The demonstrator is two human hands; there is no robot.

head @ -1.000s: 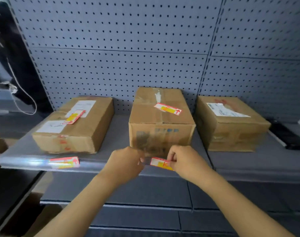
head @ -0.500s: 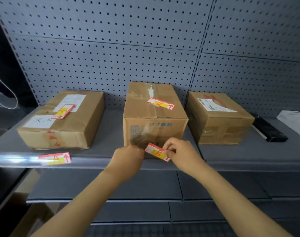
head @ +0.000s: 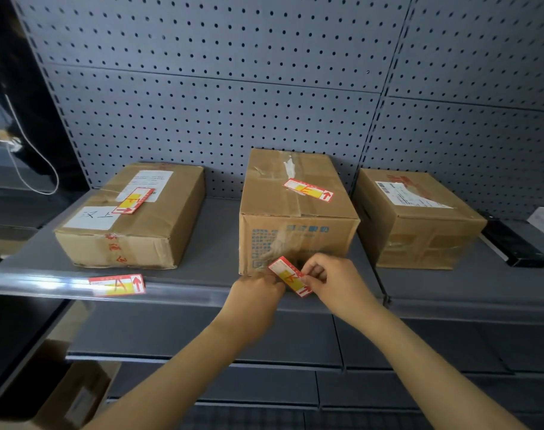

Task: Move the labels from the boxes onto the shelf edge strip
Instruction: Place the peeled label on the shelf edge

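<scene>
Three cardboard boxes stand on a grey shelf. The left box (head: pixel 134 218) carries a red-and-yellow label (head: pixel 133 200) on its top. A similar label (head: pixel 308 190) lies on the middle box (head: pixel 295 212). The right box (head: pixel 416 218) has only a white shipping sticker. One label (head: pixel 117 284) sits in the clear shelf edge strip (head: pixel 47 285) below the left box. My right hand (head: pixel 332 280) pinches a tilted label (head: pixel 289 276) in front of the middle box, just above the strip. My left hand (head: pixel 258 293) touches that label's lower left side at the strip.
A grey pegboard wall (head: pixel 233 103) backs the shelf. A black flat device (head: pixel 512 246) lies at the far right of the shelf. Another cardboard box (head: pixel 75 395) stands on the floor at lower left. A white cable (head: pixel 37 169) hangs at the left.
The label in my right hand has risen from lying flat along the strip to tilting steeply upward. Both hands stay at the strip below the middle box.
</scene>
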